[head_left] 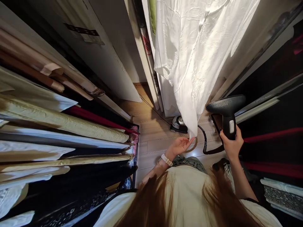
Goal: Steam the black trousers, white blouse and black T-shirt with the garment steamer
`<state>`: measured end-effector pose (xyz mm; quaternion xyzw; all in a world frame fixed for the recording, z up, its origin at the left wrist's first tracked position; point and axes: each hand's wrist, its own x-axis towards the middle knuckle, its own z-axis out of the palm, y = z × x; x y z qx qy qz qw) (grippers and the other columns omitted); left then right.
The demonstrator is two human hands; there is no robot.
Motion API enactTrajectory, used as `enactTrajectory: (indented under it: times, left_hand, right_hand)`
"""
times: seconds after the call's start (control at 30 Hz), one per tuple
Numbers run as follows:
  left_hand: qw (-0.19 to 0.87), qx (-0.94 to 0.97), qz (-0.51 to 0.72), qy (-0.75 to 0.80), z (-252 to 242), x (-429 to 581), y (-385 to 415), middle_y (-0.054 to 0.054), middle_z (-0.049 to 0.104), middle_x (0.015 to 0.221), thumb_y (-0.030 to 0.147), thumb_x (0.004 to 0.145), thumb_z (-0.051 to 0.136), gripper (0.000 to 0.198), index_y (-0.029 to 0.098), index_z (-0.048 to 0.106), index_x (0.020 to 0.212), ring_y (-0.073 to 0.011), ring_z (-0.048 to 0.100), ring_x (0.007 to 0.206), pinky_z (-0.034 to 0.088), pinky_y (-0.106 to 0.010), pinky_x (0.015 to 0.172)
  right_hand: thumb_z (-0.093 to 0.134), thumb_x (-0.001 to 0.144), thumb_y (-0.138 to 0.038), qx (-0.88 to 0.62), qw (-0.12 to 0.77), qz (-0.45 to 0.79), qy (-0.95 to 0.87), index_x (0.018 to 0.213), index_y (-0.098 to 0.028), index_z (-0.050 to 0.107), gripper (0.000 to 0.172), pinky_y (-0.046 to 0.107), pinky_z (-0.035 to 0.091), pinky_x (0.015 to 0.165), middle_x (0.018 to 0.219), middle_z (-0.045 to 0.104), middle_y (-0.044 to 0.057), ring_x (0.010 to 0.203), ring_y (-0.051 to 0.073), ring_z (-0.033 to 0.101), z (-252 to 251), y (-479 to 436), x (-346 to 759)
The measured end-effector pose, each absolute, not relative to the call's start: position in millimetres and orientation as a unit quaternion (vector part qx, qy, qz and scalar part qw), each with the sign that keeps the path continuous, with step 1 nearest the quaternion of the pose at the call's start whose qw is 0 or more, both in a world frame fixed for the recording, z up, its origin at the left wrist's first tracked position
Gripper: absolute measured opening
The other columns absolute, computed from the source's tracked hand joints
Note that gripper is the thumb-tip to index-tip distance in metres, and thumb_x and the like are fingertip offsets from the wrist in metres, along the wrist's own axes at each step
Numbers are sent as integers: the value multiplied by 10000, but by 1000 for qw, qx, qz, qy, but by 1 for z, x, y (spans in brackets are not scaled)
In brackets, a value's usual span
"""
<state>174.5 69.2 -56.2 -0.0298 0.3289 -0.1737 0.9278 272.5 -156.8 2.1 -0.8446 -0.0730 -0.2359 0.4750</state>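
Handheld steamer (228, 105) beside a hanging white garment (201, 56).
Your left hand (180, 145) pinches the garment's lower tip, thumb and fingers closed on the cloth; your right hand (233, 145) wraps around the steamer's handle, its broad black head just right of the garment's lower part. A black hose (205, 143) loops to the right of the garment's tip; rows of fabric (101, 130) lie to the garment's left.

The top edge is cutting off the garment (189, 47), whose lower end is hiding part of a device (176, 125). The right hand (233, 146) is covering the lower part of the steamer (226, 105). Hair (153, 201) is veiling the shirt (188, 192). The left edge is cropping the fabrics (59, 113).
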Motion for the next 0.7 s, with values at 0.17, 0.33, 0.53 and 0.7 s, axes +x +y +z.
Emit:
enactTrajectory:
  times: [0.17,0.33,0.53,0.7]
  left_hand:
    - [906,-31,-191,378,-66,190,66,-143,738,899,26,937,455,356,38,594,1265,-196,745,793,615,-285,719]
    - [921,-9,-164,354,-69,202,69,-55,692,749,76,950,533,151,114,662,1016,-115,624,578,513,-203,544]
    - [947,40,-60,314,-60,205,87,-53,733,914,223,958,619,172,187,681,1114,-135,666,722,557,-211,614]
    - [923,-45,17,383,-59,197,104,-66,677,834,413,1003,559,285,149,653,1059,-124,611,657,566,-204,583]
  right_hand:
    - [763,714,-439,-849,473,-229,-47,1274,-143,672,640,363,545,844,1029,712,87,884,233,665,-5,-168,269]
    - [765,708,-444,-848,472,-239,-32,1273,-133,672,651,360,548,847,1026,712,90,877,229,665,-5,-173,265]
    - [756,708,-458,-849,464,-255,-17,1272,-130,669,658,362,541,854,1029,704,90,887,228,658,-10,-181,262]
    - [765,705,-467,-847,470,-250,-10,1268,-107,665,677,366,538,837,968,698,84,829,216,641,-16,-179,261]
